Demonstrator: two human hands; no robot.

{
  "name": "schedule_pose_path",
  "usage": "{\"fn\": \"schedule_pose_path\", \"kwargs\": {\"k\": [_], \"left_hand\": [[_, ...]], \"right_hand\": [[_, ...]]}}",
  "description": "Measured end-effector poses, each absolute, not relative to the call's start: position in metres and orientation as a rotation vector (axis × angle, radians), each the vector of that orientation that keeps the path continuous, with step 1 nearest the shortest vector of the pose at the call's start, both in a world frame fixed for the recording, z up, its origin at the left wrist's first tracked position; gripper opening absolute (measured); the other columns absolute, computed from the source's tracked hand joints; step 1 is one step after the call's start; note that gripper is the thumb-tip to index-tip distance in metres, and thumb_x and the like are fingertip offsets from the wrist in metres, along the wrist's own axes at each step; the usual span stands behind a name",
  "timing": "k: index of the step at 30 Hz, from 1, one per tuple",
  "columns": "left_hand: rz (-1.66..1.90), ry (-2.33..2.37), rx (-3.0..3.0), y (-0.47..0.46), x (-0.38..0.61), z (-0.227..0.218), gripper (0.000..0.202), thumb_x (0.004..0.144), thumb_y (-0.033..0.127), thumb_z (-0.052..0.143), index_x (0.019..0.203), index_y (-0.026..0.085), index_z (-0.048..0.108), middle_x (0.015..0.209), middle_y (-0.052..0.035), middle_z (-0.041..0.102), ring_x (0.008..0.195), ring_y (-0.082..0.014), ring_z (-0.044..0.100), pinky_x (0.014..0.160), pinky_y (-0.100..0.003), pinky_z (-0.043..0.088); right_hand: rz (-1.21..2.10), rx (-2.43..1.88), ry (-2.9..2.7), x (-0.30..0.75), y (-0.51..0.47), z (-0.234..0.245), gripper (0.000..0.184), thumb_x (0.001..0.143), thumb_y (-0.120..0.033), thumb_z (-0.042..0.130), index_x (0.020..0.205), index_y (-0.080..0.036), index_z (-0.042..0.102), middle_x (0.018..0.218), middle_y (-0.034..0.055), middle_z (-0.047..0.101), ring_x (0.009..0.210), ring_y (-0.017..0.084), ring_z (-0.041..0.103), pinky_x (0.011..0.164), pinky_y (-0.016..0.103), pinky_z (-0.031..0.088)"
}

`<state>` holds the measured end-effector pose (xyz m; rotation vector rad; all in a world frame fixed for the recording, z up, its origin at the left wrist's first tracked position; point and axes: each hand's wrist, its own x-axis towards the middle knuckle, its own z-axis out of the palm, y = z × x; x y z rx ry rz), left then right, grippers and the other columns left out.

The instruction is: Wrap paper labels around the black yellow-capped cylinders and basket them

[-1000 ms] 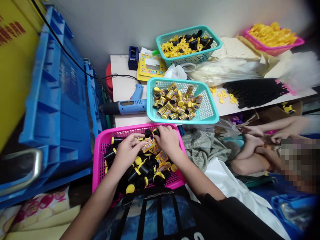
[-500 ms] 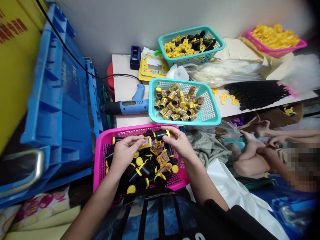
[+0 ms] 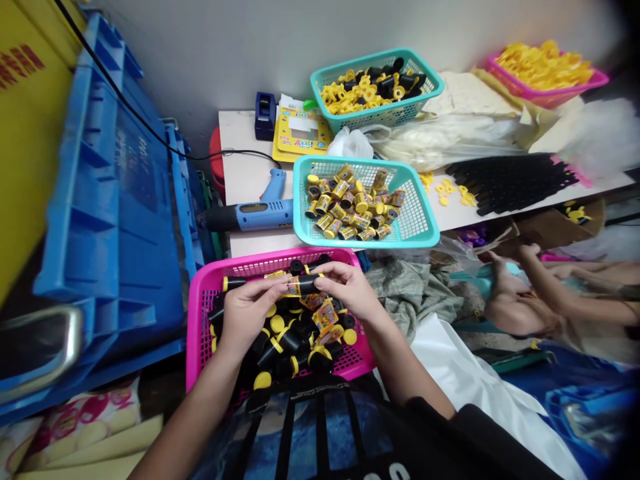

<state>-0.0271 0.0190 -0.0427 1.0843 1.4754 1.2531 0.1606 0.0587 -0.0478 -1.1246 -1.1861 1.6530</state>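
My left hand (image 3: 246, 308) pinches a printed yellow plastic sleeve (image 3: 292, 287) between thumb and fingers. The fingers of my right hand (image 3: 349, 291) are closed on a small black canister (image 3: 307, 285), held on its side. Sleeve and canister meet end to end; how far one is over the other I cannot tell. Both hands are above a pink basket (image 3: 196, 333) full of black canisters with yellow caps (image 3: 295, 337). Several loose printed sleeves (image 3: 326, 316) lie on top of these.
On the white table, a turquoise basket (image 3: 433, 230) holds sleeved canisters, beside a blue heat gun (image 3: 260, 215). Behind stand another turquoise basket (image 3: 330, 123) and a tape dispenser (image 3: 265, 117). Black rods (image 3: 505, 180) lie to the right. Blue crates (image 3: 115, 200) stand left; another person's arm (image 3: 565, 293) is at right.
The sleeve and the canister, apart before, have come together between my hands. My right hand has shifted slightly left and down with the canister. The other person's arms have moved.
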Motion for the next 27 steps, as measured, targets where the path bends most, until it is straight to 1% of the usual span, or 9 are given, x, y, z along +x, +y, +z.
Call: {"fn": "schedule_pose_path", "kwargs": {"k": [4, 9, 11, 13, 15, 17, 19, 24, 27], "left_hand": [[1.276, 1.418, 1.18, 0.018, -0.026, -0.044, 0.015, 0.07, 0.031, 0.075, 0.083, 0.022, 0.077, 0.09, -0.004, 0.078, 0.088, -0.0234, 0.073, 0.09, -0.04, 0.056], [1.206, 1.386, 1.188, 0.019, -0.026, -0.043, 0.03, 0.062, 0.031, 0.081, 0.089, 0.02, 0.076, 0.099, -0.0072, 0.076, 0.093, -0.0246, 0.071, 0.086, -0.038, 0.058], [1.166, 1.336, 1.155, 0.019, -0.025, -0.042, 0.032, 0.061, 0.032, 0.082, 0.09, 0.019, 0.075, 0.1, -0.0083, 0.076, 0.094, -0.0252, 0.071, 0.085, -0.038, 0.058], [1.155, 1.272, 1.095, 0.018, -0.023, -0.042, 0.036, 0.06, 0.033, 0.083, 0.092, 0.019, 0.074, 0.099, -0.0082, 0.076, 0.094, -0.025, 0.07, 0.086, -0.038, 0.057], [1.156, 1.227, 1.038, 0.018, -0.021, -0.043, 0.038, 0.058, 0.031, 0.084, 0.092, 0.019, 0.073, 0.099, -0.0075, 0.076, 0.094, -0.0242, 0.07, 0.087, -0.038, 0.057], [1.159, 1.196, 0.998, 0.018, -0.019, -0.043, 0.037, 0.057, 0.03, 0.085, 0.09, 0.019, 0.073, 0.098, -0.0067, 0.076, 0.093, -0.0237, 0.07, 0.086, -0.038, 0.057], [1.166, 1.174, 0.979, 0.019, -0.018, -0.043, 0.035, 0.057, 0.029, 0.085, 0.088, 0.019, 0.073, 0.099, -0.0068, 0.075, 0.095, -0.0241, 0.07, 0.089, -0.039, 0.056], [1.159, 1.118, 0.951, 0.018, -0.017, -0.04, 0.033, 0.057, 0.027, 0.086, 0.086, 0.019, 0.072, 0.109, -0.0087, 0.074, 0.104, -0.0262, 0.067, 0.095, -0.041, 0.053], [1.158, 1.123, 0.964, 0.016, -0.016, -0.04, 0.031, 0.059, 0.027, 0.085, 0.086, 0.019, 0.071, 0.11, -0.0082, 0.073, 0.105, -0.0257, 0.067, 0.096, -0.04, 0.053]], "right_hand": [[1.665, -1.108, -1.218, 0.158, 0.055, -0.051, 0.03, 0.064, -0.035, 0.081, 0.087, -0.02, 0.069, 0.076, -0.0003, 0.068, 0.064, 0.012, 0.061, 0.064, 0.026, 0.051], [1.669, -0.979, -1.218, 0.151, 0.049, -0.058, 0.045, 0.062, -0.032, 0.083, 0.102, -0.024, 0.064, 0.102, 0.0024, 0.065, 0.084, 0.015, 0.064, 0.08, 0.031, 0.053], [1.666, -0.907, -1.234, 0.149, 0.047, -0.06, 0.044, 0.061, -0.036, 0.084, 0.097, -0.024, 0.064, 0.103, 0.003, 0.064, 0.092, 0.018, 0.063, 0.084, 0.032, 0.052], [1.652, -0.842, -1.224, 0.146, 0.045, -0.061, 0.038, 0.067, -0.046, 0.079, 0.094, -0.023, 0.065, 0.104, 0.0043, 0.062, 0.1, 0.02, 0.061, 0.089, 0.033, 0.049], [1.727, -0.807, -1.156, 0.142, 0.043, -0.061, 0.041, 0.075, -0.055, 0.068, 0.101, -0.023, 0.064, 0.108, 0.0058, 0.062, 0.104, 0.021, 0.059, 0.09, 0.034, 0.048], [1.902, -0.787, -1.043, 0.135, 0.04, -0.062, 0.049, 0.079, -0.062, 0.061, 0.11, -0.023, 0.06, 0.107, 0.0071, 0.063, 0.099, 0.021, 0.061, 0.084, 0.034, 0.05], [2.039, -0.759, -0.945, 0.128, 0.038, -0.063, 0.057, 0.074, -0.066, 0.062, 0.112, -0.023, 0.057, 0.104, 0.0073, 0.064, 0.095, 0.021, 0.062, 0.08, 0.033, 0.051], [2.062, -0.759, -0.928, 0.12, 0.037, -0.07, 0.062, 0.067, -0.068, 0.068, 0.109, -0.023, 0.056, 0.105, 0.0068, 0.064, 0.098, 0.022, 0.061, 0.082, 0.033, 0.05], [1.978, -0.811, -1.085, 0.126, 0.036, -0.07, 0.065, 0.079, -0.073, 0.047, 0.118, -0.022, 0.056, 0.113, 0.0101, 0.062, 0.107, 0.024, 0.059, 0.087, 0.036, 0.049]]}}
